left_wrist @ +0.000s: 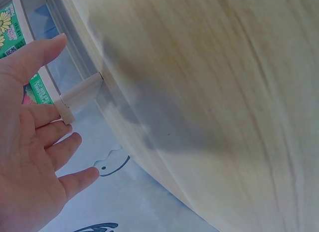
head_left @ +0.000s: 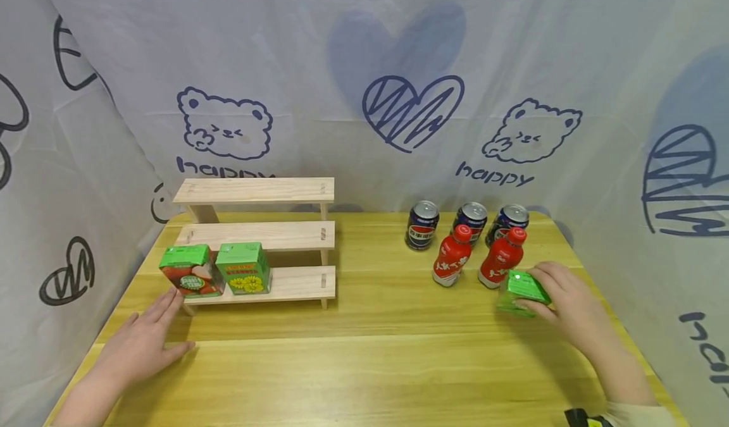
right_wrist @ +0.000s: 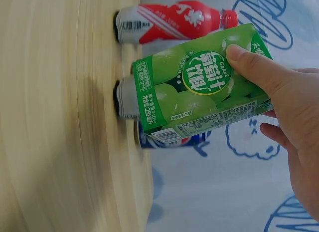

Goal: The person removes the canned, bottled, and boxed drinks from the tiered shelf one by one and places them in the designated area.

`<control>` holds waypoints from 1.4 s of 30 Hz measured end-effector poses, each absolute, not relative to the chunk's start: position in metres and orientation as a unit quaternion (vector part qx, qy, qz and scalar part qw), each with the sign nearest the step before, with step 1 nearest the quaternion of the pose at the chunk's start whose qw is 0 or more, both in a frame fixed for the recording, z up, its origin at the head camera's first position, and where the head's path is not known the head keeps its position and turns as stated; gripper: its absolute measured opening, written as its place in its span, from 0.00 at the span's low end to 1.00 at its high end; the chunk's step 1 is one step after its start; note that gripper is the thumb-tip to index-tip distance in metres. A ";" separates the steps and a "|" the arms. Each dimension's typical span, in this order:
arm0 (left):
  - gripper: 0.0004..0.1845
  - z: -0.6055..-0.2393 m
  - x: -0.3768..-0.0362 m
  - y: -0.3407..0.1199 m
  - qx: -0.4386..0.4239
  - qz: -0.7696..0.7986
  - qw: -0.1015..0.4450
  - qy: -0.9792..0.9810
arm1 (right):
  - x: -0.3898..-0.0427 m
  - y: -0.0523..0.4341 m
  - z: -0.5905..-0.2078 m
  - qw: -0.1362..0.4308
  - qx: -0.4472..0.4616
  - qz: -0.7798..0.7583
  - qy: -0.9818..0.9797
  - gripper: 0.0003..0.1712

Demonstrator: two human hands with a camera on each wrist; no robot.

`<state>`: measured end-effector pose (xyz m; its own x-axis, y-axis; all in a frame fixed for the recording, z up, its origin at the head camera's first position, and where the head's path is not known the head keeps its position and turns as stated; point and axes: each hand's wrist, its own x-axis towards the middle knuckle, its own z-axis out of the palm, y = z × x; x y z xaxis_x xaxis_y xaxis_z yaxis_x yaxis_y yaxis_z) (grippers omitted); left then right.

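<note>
My right hand (head_left: 575, 310) grips a green grape juice carton (right_wrist: 199, 82) near its top, thumb on the front face. In the head view that carton is just in front of two red-capped bottles (head_left: 452, 256). On the left, my left hand (head_left: 139, 341) has its fingers spread, fingertips at the front left corner of the wooden shelf (head_left: 302, 283). Two cartons stand on the lowest tier: a red and green apple juice carton (head_left: 192, 272) at the left end and a green carton with yellow flowers (head_left: 245, 269) beside it.
Three dark blue cans (head_left: 423, 224) stand in a row behind the bottles. The shelf's middle tier (head_left: 256, 235) and top tier (head_left: 256, 190) rise toward the back. A printed cloth (head_left: 319, 98) hangs behind and beside the wooden table (head_left: 342, 376).
</note>
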<state>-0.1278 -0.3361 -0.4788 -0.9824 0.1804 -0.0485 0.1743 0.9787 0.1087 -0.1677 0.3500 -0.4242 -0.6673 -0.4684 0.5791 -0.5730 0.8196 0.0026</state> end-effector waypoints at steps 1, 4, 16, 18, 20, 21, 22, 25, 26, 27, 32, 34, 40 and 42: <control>0.55 -0.479 -0.128 -0.336 0.089 0.053 0.029 0.994 | -0.167 0.353 -0.424 0.291 0.285 0.088 -0.909 0.47; 0.55 -0.478 -0.127 -0.335 0.086 0.055 0.031 0.994 | -0.167 0.361 -0.425 0.290 0.279 0.084 -0.912 0.47; 0.56 -0.477 -0.127 -0.335 0.083 0.057 0.040 0.994 | -0.166 0.385 -0.431 0.275 0.269 0.071 -0.920 0.43; 0.56 -0.477 -0.127 -0.335 0.083 0.057 0.040 0.994 | -0.166 0.388 -0.432 0.268 0.267 0.067 -0.923 0.39; 0.56 -0.477 -0.128 -0.335 0.083 0.057 0.040 0.994 | -0.165 0.390 -0.434 0.263 0.265 0.063 -0.926 0.34; 0.56 -0.477 -0.128 -0.335 0.083 0.057 0.039 0.994 | -0.165 0.391 -0.434 0.260 0.263 0.061 -0.927 0.33; 0.56 -0.477 -0.128 -0.336 0.083 0.058 0.038 0.994 | -0.165 0.392 -0.435 0.258 0.262 0.058 -0.928 0.32; 0.56 -0.477 -0.128 -0.335 0.085 0.057 0.035 0.994 | -0.163 0.394 -0.437 0.249 0.254 0.051 -0.933 0.32; 0.56 -0.477 -0.128 -0.335 0.086 0.057 0.034 0.994 | -0.163 0.394 -0.438 0.245 0.250 0.048 -0.936 0.32; 0.56 -0.477 -0.128 -0.335 0.086 0.056 0.034 0.994 | -0.162 0.395 -0.438 0.242 0.246 0.045 -0.938 0.33; 0.55 -0.477 -0.127 -0.335 0.086 0.053 0.036 0.994 | -0.161 0.396 -0.437 0.227 0.232 0.035 -0.945 0.34; 0.55 -0.477 -0.127 -0.335 0.086 0.054 0.036 0.994 | -0.161 0.396 -0.437 0.224 0.232 0.034 -0.946 0.34; 0.56 -0.478 -0.127 -0.335 0.085 0.056 0.032 0.994 | -0.163 0.396 -0.439 0.222 0.237 0.029 -0.946 0.34; 0.56 -0.478 -0.127 -0.335 0.085 0.056 0.031 0.994 | -0.164 0.396 -0.439 0.216 0.235 0.026 -0.947 0.34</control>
<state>-0.1268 -0.3347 -0.4778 -0.9837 0.1725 -0.0518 0.1656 0.9793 0.1162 -0.1641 0.3963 -0.4391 -0.7955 -0.4348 0.4220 -0.4570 0.8879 0.0533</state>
